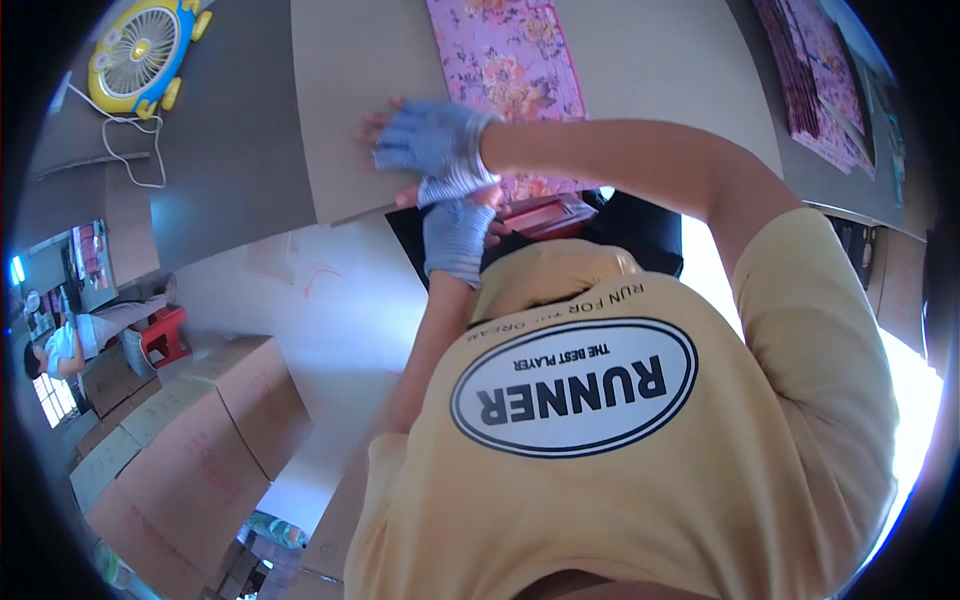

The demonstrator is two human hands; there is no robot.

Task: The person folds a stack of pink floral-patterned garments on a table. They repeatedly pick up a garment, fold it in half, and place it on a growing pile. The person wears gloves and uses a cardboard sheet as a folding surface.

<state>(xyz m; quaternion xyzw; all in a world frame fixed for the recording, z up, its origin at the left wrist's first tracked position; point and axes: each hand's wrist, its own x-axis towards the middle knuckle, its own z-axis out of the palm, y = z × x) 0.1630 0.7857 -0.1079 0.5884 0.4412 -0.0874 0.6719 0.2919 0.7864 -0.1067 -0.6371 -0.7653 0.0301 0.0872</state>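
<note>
My right hand (428,145), in a blue-grey fingerless glove, reaches across to the left. Its fingers are spread over the brown board surface of the table (370,60), slightly blurred. Just beneath its wrist is my left hand (458,240), in a matching striped glove, at the table's near edge. The right hand covers part of it, and its fingertips show only in part beside the cloth; whether they grip anything is unclear. A pink flowered length of cloth (510,70) runs from the far edge towards me, passing under my right wrist. A red, shiny folded item (548,215) lies below its near end.
A yellow and blue fan (140,50) with a white cord (130,165) stands far left. Folded flowered cloths (825,90) are stacked far right. Cardboard boxes (200,470) stand lower left, near a red stool (165,335) and another person (70,345).
</note>
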